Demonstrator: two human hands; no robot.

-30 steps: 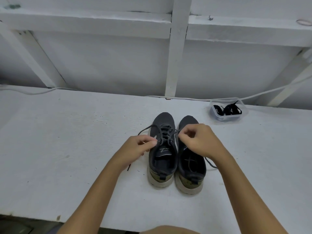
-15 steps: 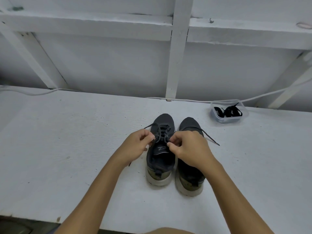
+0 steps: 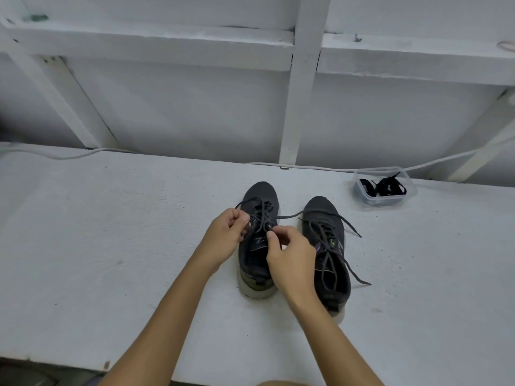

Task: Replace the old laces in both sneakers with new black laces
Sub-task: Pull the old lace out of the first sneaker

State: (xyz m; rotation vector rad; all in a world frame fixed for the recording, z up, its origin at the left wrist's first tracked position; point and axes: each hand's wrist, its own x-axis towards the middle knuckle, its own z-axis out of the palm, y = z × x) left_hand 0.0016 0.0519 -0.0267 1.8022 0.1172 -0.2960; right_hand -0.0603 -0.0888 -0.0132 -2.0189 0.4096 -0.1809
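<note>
Two dark grey sneakers stand side by side on the white table, toes pointing away from me. Over the left sneaker (image 3: 257, 263), my left hand (image 3: 227, 236) pinches its old grey lace (image 3: 260, 211) at the left eyelets. My right hand (image 3: 289, 254) pinches the same lace near the tongue. One loose end of that lace runs right across the toe of the right sneaker (image 3: 327, 246). The right sneaker's own lace (image 3: 331, 254) lies untied, its ends trailing onto the table. New black laces (image 3: 383, 186) lie in a clear plastic tub (image 3: 384, 201) at the back right.
The white table (image 3: 111, 246) runs to a front edge close to me. A white cable (image 3: 306, 166) lies along its back edge below a white framed wall (image 3: 298, 93).
The right sneaker has shifted to the right, so a gap shows between the pair. My right hand has come off it and down to the left sneaker's tongue. Its lace is looser.
</note>
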